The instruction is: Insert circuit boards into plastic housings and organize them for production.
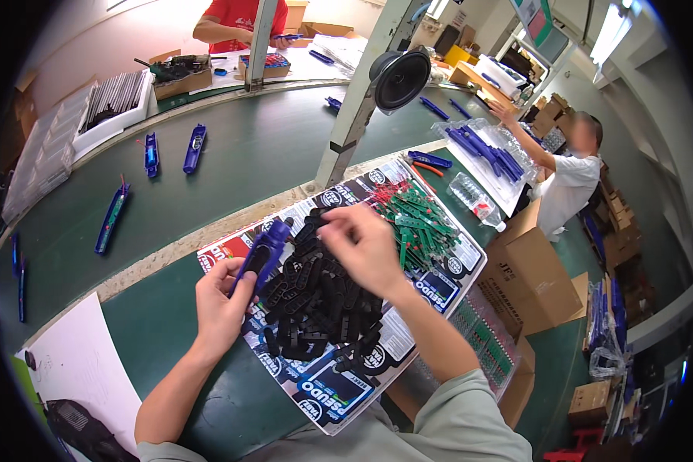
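My left hand grips a blue plastic casing, tilted, its open side showing a black insert. Just to the right, my right hand hovers over the upper edge of a heap of small black plastic parts. Its fingers are curled and smeared by motion, so whether they hold a part does not show. The heap lies on printed cardboard sheets. Beyond the right hand, on the same sheets, is a pile of green circuit boards with red wires.
Blue casings, one of them here, lie along the green conveyor belt beyond a metal post. At right are a bottle, orange-handled pliers and a cardboard box. Two other people sit farther off.
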